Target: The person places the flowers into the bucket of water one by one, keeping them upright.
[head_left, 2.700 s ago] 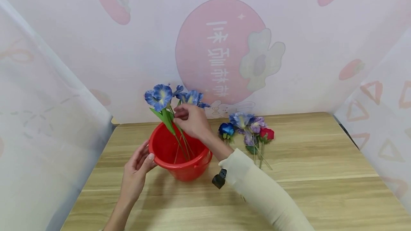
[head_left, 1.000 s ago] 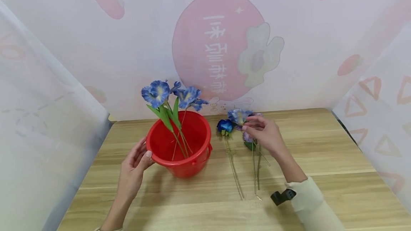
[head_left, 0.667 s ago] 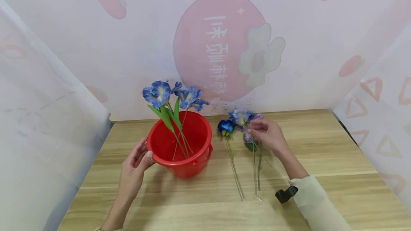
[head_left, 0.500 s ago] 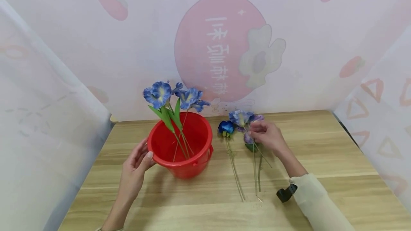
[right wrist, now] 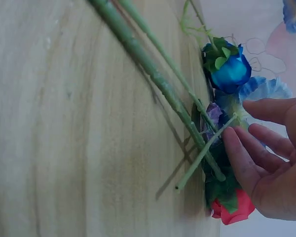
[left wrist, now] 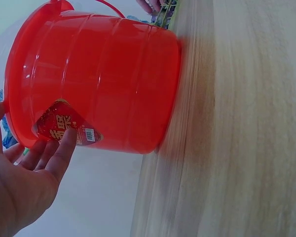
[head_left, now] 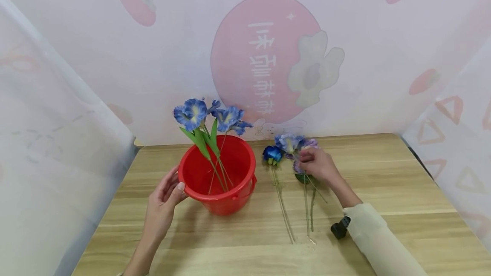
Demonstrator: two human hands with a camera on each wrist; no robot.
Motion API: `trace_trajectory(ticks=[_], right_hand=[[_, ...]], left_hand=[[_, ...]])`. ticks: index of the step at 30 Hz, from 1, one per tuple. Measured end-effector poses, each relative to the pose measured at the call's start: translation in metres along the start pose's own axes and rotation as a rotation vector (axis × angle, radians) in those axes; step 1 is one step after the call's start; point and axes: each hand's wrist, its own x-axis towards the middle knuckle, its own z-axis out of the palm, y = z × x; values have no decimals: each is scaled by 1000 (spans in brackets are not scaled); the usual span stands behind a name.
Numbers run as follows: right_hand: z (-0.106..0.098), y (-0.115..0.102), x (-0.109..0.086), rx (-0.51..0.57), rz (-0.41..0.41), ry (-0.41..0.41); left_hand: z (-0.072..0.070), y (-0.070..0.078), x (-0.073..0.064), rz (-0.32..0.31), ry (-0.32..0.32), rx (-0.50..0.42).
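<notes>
Red bucket point(head_left: 222, 205), blue flowers point(head_left: 192, 114) leaning inside, loose flowers point(head_left: 289, 142) alongside

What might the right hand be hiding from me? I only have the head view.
Observer: A red flower: the right wrist view shows it close to the right hand.

Visitor: And the side of the red bucket facing the left hand, is it plain?

Observer: No, the left wrist view shows a printed label on the bucket's outer wall, near the fingers.
</notes>
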Motion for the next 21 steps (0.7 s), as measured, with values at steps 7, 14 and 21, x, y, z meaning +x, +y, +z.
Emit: trace_trajectory(ticks=[7,14,21], right_hand=[[4,-1,7,-153,-78,31],[5,-5,12,-281,-72,34],[1,-17,7,-163,-16,25]], left_hand=[[0,0,-1,1,0,-17],[0,-1,0,9,-4,-18],[-1,-2,0,9,-6,-18]])
